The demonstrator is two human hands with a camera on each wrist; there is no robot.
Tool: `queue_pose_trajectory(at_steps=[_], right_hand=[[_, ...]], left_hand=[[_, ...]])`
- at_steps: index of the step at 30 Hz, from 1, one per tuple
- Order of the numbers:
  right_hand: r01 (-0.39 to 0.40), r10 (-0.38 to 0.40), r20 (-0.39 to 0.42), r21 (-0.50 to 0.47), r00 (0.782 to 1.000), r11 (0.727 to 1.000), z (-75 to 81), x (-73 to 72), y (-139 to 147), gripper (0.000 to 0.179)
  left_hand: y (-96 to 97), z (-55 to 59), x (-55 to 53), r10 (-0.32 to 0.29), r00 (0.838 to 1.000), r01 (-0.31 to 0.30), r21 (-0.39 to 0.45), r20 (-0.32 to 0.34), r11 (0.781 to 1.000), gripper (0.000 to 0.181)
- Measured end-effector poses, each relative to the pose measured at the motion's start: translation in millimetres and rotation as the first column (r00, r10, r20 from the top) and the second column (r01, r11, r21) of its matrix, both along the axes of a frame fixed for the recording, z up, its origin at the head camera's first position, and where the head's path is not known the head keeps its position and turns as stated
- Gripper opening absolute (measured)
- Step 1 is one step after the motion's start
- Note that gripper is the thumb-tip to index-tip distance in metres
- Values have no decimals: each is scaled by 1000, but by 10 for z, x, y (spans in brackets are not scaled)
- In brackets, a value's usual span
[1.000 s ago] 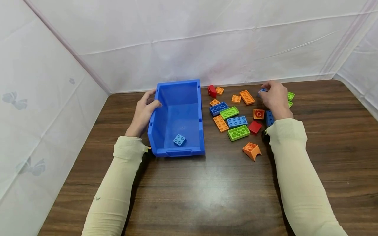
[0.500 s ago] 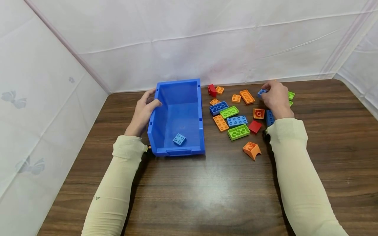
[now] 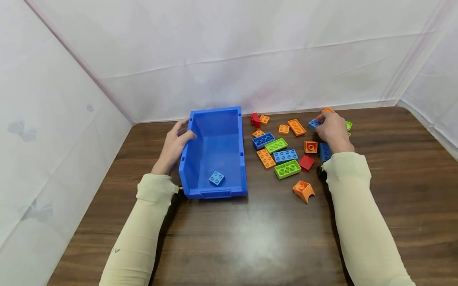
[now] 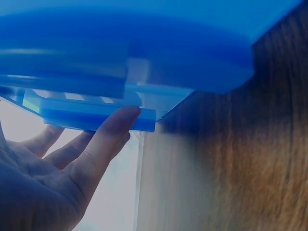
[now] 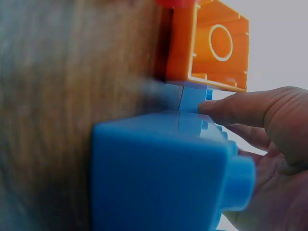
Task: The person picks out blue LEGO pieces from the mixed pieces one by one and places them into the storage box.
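Note:
A blue plastic bin [image 3: 217, 194] stands on the table, with a small blue brick [image 3: 216, 178] lying on its floor. My left hand [image 3: 173, 147] grips the bin's left wall, the thumb over the rim; in the left wrist view its fingers meet the blue edge. At the back right, my right hand [image 3: 334, 129] pinches another small blue brick [image 3: 313, 123] between thumb and fingers. From the right wrist, the thumb touches that brick [image 5: 192, 97], while a larger blue brick [image 5: 159, 173] looms in front and hides part of it.
Several orange, green, blue and red bricks lie between bin and right hand, among them a green brick [image 3: 288, 169], a red brick [image 3: 306, 163] and an orange arched brick [image 3: 303, 191]. Beside the right wrist sits a blue brick [image 3: 325, 151]. A white cloth [image 3: 250, 59] hangs behind the table.
The head view has tilted up, so everything sits lower in it. More of the small blue brick at the right hand shows than a second ago. The left hand keeps its hold.

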State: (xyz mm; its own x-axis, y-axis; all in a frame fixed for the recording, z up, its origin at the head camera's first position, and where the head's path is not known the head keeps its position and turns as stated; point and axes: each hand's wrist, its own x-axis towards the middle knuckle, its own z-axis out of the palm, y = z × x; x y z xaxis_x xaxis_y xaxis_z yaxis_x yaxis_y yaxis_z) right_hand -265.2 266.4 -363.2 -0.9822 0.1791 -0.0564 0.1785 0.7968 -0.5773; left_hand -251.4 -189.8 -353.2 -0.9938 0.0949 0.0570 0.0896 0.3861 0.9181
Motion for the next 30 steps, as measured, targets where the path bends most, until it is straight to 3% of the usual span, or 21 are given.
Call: queue_pose_trajectory(at_steps=[30], right_hand=[[2,-1,9,-27,1000,1000,-22,15,12,37]], left_hand=[[-3,-2,19,12,1000,-12,18,16,1000,73]])
